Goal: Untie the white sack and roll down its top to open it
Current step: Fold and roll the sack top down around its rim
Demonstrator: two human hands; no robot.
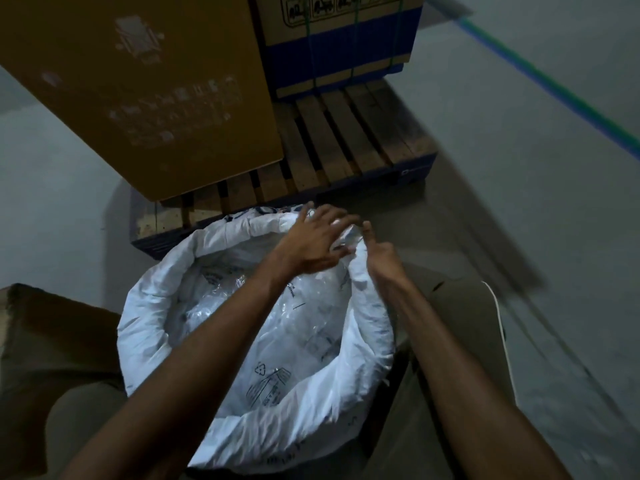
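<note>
The white woven plastic sack (157, 303) stands on the grey concrete floor (519, 220) between the person's knees, just in front of a slatted wooden pallet (346, 133) that carries a large plain brown cardboard box (138, 81) and a brown cardboard box with a blue band (339, 46). The mouth of the sack is already untied and wide open, and its top is rolled down into a thick collar around most of the rim. Both hands are shown at the far right part of that collar: the left hand (315, 240) is laid over the rolled edge with its fingers (341, 216) spread apart, while the right hand (377, 254) is closed on the fabric of the rim, though motion blur hides the exact pinch. The task is judged to be almost finished, with only this section of the roll left to be tightened. Several risks are to be noted: an uneven roll may spring back at the unheld near edge; a hard outward pull on one side may tip the sack toward the pallet; the clear plastic inner liner (242, 306) may be caught in the fold and dragged or torn. Inside the sack, only crumpled transparent film with black printed symbols is seen; what lies under it cannot be told. A thin white cord (502, 327) lies on the floor to the right, apart from the sack.
</note>
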